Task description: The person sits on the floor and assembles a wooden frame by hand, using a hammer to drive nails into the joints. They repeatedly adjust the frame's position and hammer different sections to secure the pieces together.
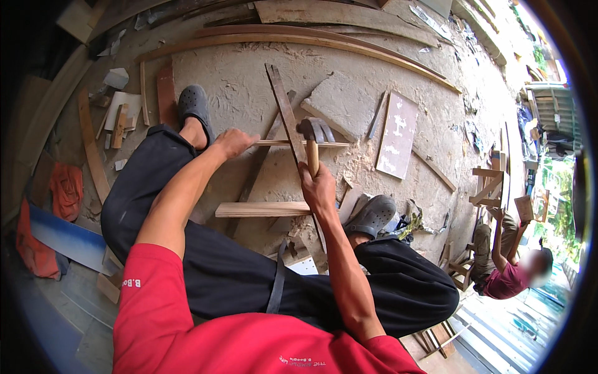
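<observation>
My right hand [319, 187] is wrapped round the wooden handle of a claw hammer [313, 156]. The hammer's dark head is just above a thin wooden slat [336, 145]; whether they touch I cannot tell. My left hand [235, 143] is closed at the slat's left end. Beneath the slat, a long dark wooden strip [283, 103] slants past the hammer, and a second dark strip [252, 171] leans the other way. A lighter, wider wooden crosspiece [261, 209] lies nearer my body, its right end partly hidden behind my right arm.
A rough concrete slab [339, 103] and a paint-worn board [397, 134] lie beyond my right hand. Long planks [299, 38] stretch across the far floor. Wood scraps [120, 128] and orange cloth [65, 190] are at left. Another person [504, 277] handles wood at far right.
</observation>
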Demonstrator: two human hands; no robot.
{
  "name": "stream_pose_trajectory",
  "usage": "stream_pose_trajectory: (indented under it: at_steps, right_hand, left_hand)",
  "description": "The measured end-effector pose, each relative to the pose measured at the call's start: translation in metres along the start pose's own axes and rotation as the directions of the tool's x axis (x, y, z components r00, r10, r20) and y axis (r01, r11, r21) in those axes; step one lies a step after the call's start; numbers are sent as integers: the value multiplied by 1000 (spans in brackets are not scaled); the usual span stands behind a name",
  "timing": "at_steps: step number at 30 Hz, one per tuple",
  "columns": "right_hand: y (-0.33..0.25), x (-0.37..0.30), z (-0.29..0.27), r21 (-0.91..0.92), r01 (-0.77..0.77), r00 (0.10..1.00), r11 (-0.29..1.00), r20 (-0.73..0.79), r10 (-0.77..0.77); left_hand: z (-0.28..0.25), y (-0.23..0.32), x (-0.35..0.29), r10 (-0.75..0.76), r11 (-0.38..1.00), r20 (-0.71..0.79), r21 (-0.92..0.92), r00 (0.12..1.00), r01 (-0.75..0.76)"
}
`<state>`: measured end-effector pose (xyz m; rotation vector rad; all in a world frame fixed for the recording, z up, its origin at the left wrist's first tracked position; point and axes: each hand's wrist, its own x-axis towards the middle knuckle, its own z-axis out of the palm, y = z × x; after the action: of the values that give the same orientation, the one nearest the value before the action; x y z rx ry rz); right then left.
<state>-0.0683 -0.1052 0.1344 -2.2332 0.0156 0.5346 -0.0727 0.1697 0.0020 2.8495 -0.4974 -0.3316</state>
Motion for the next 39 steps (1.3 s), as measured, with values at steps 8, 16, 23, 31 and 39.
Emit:
stream_pose_trajectory:
  at_steps: [8, 16, 23, 31, 39]
  right_hand:
    - [18, 7, 0, -104, -108, 986, 989, 119, 120]
    - [45, -2, 24, -101, -1, 995, 995, -96, -9]
    - [29, -3, 5, 5, -43, 997, 999, -67, 43]
    - [31, -2, 5, -29, -15, 1000, 999, -24, 14]
    - [34, 4, 8, -104, 39, 999, 994, 14, -37]
  left_hand:
    - [7, -3, 3, 27, 1000, -23, 2, 999, -27]
    - [2, 7, 11, 59, 998, -51, 13, 997, -59]
    - [5, 4, 12, 42, 999, -10, -21, 999, -42]
    - [11, -5, 12, 57, 997, -23, -49, 998, -58]
    - [20, -17, 13, 43, 999, 9, -22, 999, -43]
